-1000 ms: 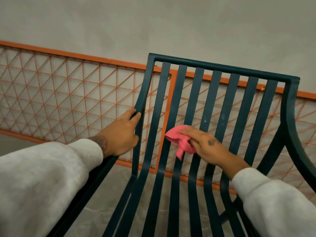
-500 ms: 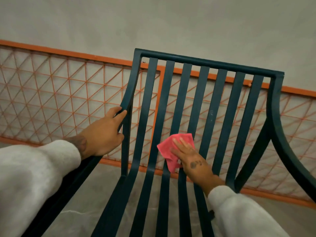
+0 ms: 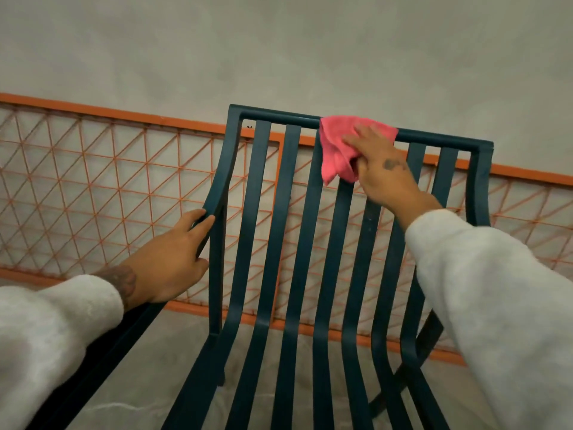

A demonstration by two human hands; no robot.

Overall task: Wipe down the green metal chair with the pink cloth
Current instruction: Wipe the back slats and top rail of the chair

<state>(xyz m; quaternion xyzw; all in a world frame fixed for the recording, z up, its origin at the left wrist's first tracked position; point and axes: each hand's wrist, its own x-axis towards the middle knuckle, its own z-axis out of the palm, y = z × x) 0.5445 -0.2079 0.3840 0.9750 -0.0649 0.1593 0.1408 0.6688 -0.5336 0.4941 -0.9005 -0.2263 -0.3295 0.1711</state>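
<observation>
On chair [image 3: 280, 231] top rail, pink cloth [image 3: 339, 147]

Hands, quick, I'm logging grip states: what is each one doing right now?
Left hand: closed around the left side post of the green chair.
Right hand: fingers spread, pressing the pink cloth against the chair's top rail.
</observation>
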